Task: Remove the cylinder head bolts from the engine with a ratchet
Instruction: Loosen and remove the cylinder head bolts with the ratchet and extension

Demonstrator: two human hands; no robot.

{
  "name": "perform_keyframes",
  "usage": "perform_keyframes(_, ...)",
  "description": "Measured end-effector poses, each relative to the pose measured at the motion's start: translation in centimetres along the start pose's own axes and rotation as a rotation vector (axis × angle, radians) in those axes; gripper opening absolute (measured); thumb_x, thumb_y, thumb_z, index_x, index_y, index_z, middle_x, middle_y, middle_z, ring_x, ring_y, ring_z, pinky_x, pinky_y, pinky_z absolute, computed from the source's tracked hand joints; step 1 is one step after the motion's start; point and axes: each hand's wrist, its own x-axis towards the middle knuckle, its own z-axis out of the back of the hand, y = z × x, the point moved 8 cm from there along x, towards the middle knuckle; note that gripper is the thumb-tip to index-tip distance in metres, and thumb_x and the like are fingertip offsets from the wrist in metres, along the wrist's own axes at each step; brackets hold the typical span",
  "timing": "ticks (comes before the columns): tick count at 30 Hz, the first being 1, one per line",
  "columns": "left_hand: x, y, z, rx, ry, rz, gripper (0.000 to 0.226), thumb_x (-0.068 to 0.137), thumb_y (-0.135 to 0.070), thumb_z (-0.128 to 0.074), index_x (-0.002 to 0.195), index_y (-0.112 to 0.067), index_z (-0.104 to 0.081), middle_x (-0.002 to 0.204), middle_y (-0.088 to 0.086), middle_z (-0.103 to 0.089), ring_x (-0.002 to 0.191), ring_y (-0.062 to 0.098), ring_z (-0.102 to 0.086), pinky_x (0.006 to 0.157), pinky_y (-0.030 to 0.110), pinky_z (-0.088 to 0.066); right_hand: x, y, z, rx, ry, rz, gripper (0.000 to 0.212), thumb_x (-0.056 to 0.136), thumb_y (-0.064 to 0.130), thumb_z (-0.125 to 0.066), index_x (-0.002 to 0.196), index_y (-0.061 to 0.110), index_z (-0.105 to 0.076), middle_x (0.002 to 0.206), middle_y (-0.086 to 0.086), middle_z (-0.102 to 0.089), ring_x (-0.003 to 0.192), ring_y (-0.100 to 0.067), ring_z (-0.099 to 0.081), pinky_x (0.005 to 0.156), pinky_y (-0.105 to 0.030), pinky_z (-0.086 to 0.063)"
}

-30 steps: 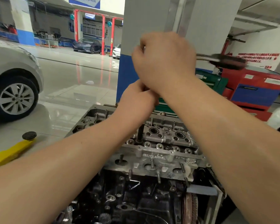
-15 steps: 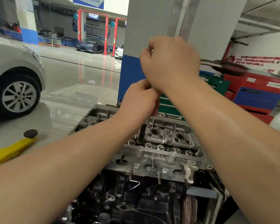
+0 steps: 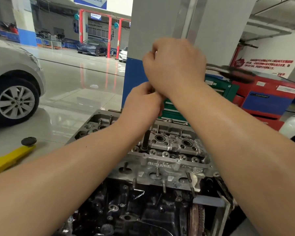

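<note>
Glossy pale tiled workshop floor [image 3: 78, 86]; a silver car [image 3: 12, 79] with a VW-badged wheel at left, two cars far behind. The left hand [image 3: 141, 106] pinches the black extension shaft [image 3: 146, 139] standing in the grey aluminium cylinder head [image 3: 170, 150]; the right hand [image 3: 174, 65] clenches the blurred black-handled ratchet [image 3: 232, 74]. Red wall writing [image 3: 267, 64] unreadable

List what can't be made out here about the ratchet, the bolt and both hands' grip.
- Ratchet handle: motion-blurred in the head view; its head is hidden by the right hand.
- Bolt head: hidden down in the cylinder head under the dark extension.
- Left hand: fingertips hidden by the right wrist, so its exact grip is unclear.
</note>
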Motion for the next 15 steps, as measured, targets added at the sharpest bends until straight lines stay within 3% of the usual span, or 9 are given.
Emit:
perform_keyframes(2, -0.7, 1.0, -0.4, -0.058, -0.061, 0.045, 0.013, 0.081, -0.009, -0.048, 0.071, -0.017, -0.054, 0.049, -0.011, -0.053, 0.047, 0.009, -0.042, 0.049, 0.023, -0.034, -0.6, 1.2, 0.8, -0.225, -0.083, 0.027, 0.036, 0.089, 0.033, -0.049, 0.061, 0.02, -0.032, 0.059, 0.003, -0.031, 0.051, -0.025, -0.031, 0.051, -0.029, -0.016)
perform_keyframes(4, -0.9, 1.1, -0.2, -0.037, -0.128, 0.049, 0.019, 0.081, -0.002, -0.045, 0.066, -0.013, -0.045, 0.047, -0.007, -0.044, 0.048, 0.013, -0.035, 0.047, 0.023, -0.027, -1.2, 2.2, 1.7, -0.228, -0.152, 0.068, 0.038, 0.086, 0.043, -0.048, 0.06, 0.02, -0.035, 0.056, 0.005, -0.033, 0.048, -0.02, -0.026, 0.051, -0.027, -0.013)
perform_keyframes(5, -0.7, 1.0, -0.2, -0.077, -0.099, 0.064, 0.02, 0.079, -0.001, -0.045, 0.063, -0.012, -0.041, 0.046, -0.001, -0.04, 0.046, 0.017, -0.033, 0.048, 0.025, -0.025, -1.2, 2.0, 1.6, -0.14, -0.163, 0.072, 0.038, 0.085, 0.048, -0.046, 0.063, 0.018, -0.045, 0.057, 0.002, -0.041, 0.049, -0.023, -0.034, 0.05, -0.028, -0.018)
perform_keyframes(7, -0.3, 0.8, -1.6, -0.234, 0.157, 0.131, 0.028, 0.08, -0.012, -0.051, 0.057, -0.019, -0.037, 0.045, -0.001, -0.031, 0.041, 0.017, -0.026, 0.047, 0.024, -0.026, -0.8, 0.4, 0.9, 0.254, -0.085, 0.06, 0.035, 0.085, 0.043, -0.051, 0.073, 0.013, -0.06, 0.064, -0.004, -0.056, 0.063, -0.028, -0.05, 0.052, -0.035, -0.036)
perform_keyframes(9, -0.4, 0.3, -2.7, -0.339, 0.42, 0.19, 0.035, 0.085, -0.026, -0.058, 0.059, -0.026, -0.034, 0.049, -0.004, -0.024, 0.045, 0.016, -0.018, 0.046, 0.025, -0.028, -0.5, -1.0, 0.5, 0.66, 0.004, 0.031, 0.028, 0.087, 0.025, -0.059, 0.07, 0.003, -0.061, 0.068, -0.015, -0.057, 0.069, -0.03, -0.051, 0.065, -0.043, -0.046)
perform_keyframes(10, -0.4, 0.3, -2.8, -0.322, 0.447, 0.195, 0.035, 0.087, -0.03, -0.059, 0.062, -0.025, -0.036, 0.05, -0.004, -0.025, 0.047, 0.017, -0.02, 0.048, 0.026, -0.03, -0.4, -1.2, 0.3, 0.692, 0.031, 0.022, 0.027, 0.087, 0.021, -0.06, 0.07, 0.0, -0.06, 0.068, -0.018, -0.056, 0.068, -0.028, -0.05, 0.067, -0.044, -0.047)
perform_keyframes(12, -0.1, 0.2, -2.0, -0.149, 0.305, 0.137, 0.027, 0.086, -0.034, -0.06, 0.071, -0.018, -0.044, 0.054, 0.001, -0.04, 0.051, 0.018, -0.035, 0.054, 0.027, -0.038, 0.0, -1.2, -0.3, 0.481, 0.051, -0.006, 0.026, 0.088, 0.027, -0.056, 0.071, 0.008, -0.06, 0.066, -0.01, -0.055, 0.071, -0.026, -0.054, 0.062, -0.042, -0.046)
perform_keyframes(15, -0.7, 0.9, -1.1, -0.061, 0.034, 0.093, 0.027, 0.077, -0.035, -0.058, 0.092, -0.013, -0.057, 0.074, 0.001, -0.057, 0.069, 0.02, -0.048, 0.069, 0.037, -0.041, 0.2, -0.4, -0.1, -0.088, 0.011, 0.003, 0.022, 0.089, 0.033, -0.048, 0.071, 0.02, -0.045, 0.063, 0.0, -0.039, 0.072, -0.031, -0.047, 0.05, -0.031, -0.021)
